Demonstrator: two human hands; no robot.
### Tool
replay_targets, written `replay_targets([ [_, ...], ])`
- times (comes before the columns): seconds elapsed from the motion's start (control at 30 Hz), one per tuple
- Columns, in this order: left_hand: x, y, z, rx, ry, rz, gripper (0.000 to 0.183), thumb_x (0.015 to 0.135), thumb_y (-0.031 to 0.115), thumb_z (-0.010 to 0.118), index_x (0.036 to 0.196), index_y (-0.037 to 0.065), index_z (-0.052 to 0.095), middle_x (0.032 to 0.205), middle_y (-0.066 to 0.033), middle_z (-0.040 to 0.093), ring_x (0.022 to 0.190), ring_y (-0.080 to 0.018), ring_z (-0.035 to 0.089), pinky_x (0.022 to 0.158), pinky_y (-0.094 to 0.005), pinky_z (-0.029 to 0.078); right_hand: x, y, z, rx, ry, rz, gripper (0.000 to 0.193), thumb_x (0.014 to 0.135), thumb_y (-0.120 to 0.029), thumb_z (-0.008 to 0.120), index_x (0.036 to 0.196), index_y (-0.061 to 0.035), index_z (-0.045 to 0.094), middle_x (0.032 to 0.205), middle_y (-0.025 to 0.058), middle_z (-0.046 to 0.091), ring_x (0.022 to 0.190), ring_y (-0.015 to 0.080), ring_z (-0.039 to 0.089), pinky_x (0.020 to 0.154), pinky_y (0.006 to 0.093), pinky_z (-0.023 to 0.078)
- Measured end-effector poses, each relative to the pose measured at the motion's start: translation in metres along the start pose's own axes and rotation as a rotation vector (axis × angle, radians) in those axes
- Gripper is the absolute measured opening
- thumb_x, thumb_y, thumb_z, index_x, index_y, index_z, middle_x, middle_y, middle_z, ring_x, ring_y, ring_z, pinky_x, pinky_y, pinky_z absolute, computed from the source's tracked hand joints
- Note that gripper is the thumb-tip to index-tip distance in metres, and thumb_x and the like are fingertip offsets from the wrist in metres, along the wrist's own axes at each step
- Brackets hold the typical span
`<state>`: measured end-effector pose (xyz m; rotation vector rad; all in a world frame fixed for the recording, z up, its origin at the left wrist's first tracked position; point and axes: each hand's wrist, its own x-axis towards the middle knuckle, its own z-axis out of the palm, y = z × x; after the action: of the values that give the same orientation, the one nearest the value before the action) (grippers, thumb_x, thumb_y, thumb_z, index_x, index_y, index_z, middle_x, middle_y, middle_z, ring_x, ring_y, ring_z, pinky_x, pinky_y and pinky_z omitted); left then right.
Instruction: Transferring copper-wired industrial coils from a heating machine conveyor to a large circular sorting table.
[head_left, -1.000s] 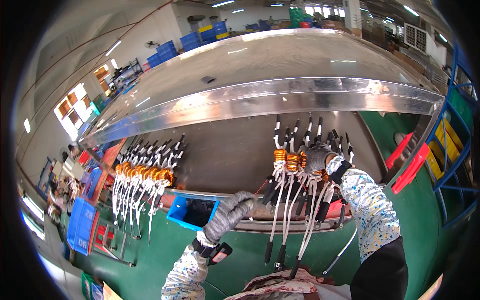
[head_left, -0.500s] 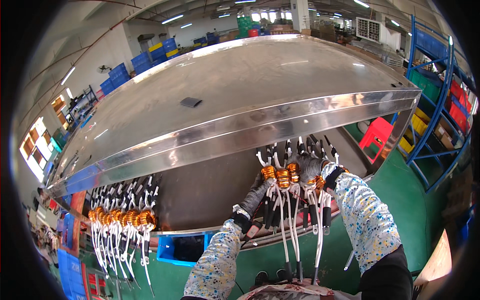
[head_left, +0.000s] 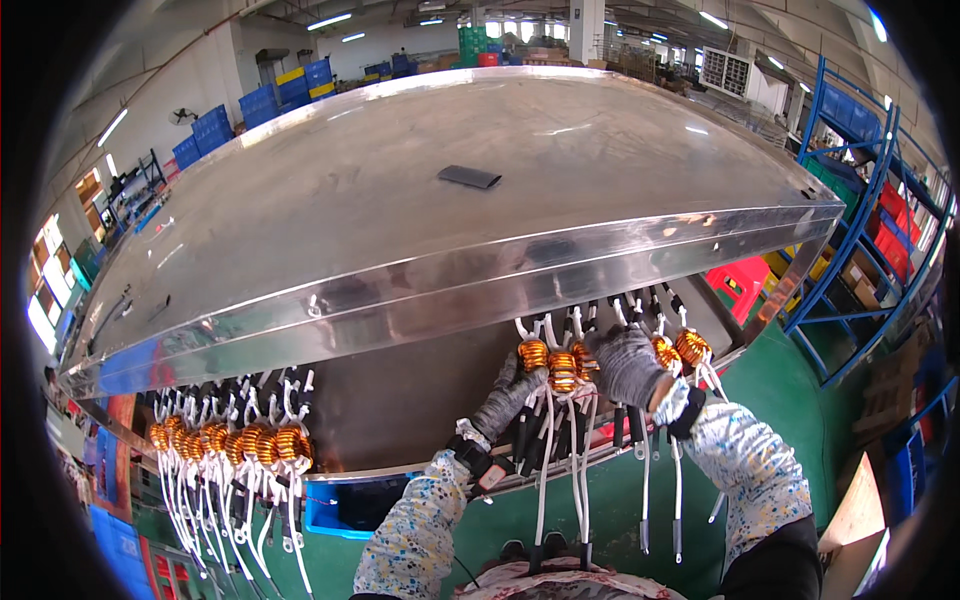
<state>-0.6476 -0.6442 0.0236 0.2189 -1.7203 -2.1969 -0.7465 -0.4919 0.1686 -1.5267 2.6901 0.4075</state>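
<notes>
While both gloved hands reach in at the near edge of the steel tabletop (head_left: 350, 230), the right-hand group of copper-coloured coils lies between and around them, on the wearer's side of that edge and toward the tabletop's right end. The leftmost coil (head_left: 533, 354) of this group sits just up and to the right of the left hand (head_left: 510, 398), which is the nearer of the two; its fingers are bent and seem to touch the coil's lower side, but whether they grip cannot be told. The right hand (head_left: 630, 365) reaches over the middle of the group, knuckles up, its fingertips hidden, so what it grasps, if anything, cannot be told either. Each coil's strand has its long axis running from the tabletop's edge toward the wearer: short black-sleeved ends point under the edge, and white leads (head_left: 543, 480) hang down the near side.

Five coils show in this group, three left of the right hand and two right of it; more may be hidden behind the glove. Toward the tabletop's left end lies a second row of coils (head_left: 293, 443), about eight, overlapping too closely for a sure count. One blue bin (head_left: 335, 522) sits on the tabletop's near side, and one dark flat piece (head_left: 469, 177) lies on top of it.
</notes>
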Motion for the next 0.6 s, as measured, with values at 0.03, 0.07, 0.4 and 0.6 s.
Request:
replay_targets([
  [0.03, 0.001, 0.0, 0.005, -0.01, -0.007, -0.002, 0.053, 0.087, 0.02, 0.058, 0.132, 0.006, 0.034, 0.123, -0.0057, 0.046, 0.115, -0.0158, 0.042, 0.099, -0.0283, 0.033, -0.004, 0.0, 0.005, 0.021, 0.097, -0.077, 0.039, 0.068, -0.019, 0.06, 0.105, -0.0048, 0.056, 0.092, 0.0143, 0.064, 0.09, 0.0283, 0.06, 0.08, 0.0387, 0.043],
  [0.07, 0.005, 0.001, 0.009, -0.091, -0.01, -0.06, 0.054, 0.086, 0.02, 0.059, 0.132, 0.006, 0.034, 0.124, -0.0056, 0.045, 0.114, -0.0156, 0.043, 0.098, -0.0284, 0.034, -0.009, -0.001, 0.009, 0.044, 0.194, -0.156, 0.041, 0.067, -0.017, 0.06, 0.106, -0.0047, 0.056, 0.091, 0.0142, 0.064, 0.09, 0.0287, 0.059, 0.08, 0.0394, 0.043],
  [0.4, -0.004, 0.036, 0.011, -0.216, -0.055, -0.18, 0.051, 0.082, 0.017, 0.063, 0.128, 0.006, 0.041, 0.116, -0.0049, 0.053, 0.108, -0.0155, 0.05, 0.092, -0.0286, 0.04, -0.014, -0.011, 0.065, 0.014, 0.215, -0.142, 0.031, 0.068, -0.009, 0.056, 0.099, -0.0018, 0.057, 0.08, 0.0175, 0.062, 0.081, 0.031, 0.061, 0.071, 0.038, 0.048],
  [0.6, -0.005, 0.03, -0.001, -0.323, -0.061, -0.186, 0.045, 0.084, 0.012, 0.061, 0.125, 0.009, 0.045, 0.108, -0.0014, 0.057, 0.097, -0.0112, 0.055, 0.083, -0.0252, 0.046, -0.016, 0.079, 0.118, 1.207, 0.453, 0.003, 0.013, 0.072, -0.006, 0.063, 0.084, -0.0015, 0.06, 0.065, 0.0064, 0.058, 0.056, 0.0225, 0.056, 0.054, 0.0342, 0.046],
])
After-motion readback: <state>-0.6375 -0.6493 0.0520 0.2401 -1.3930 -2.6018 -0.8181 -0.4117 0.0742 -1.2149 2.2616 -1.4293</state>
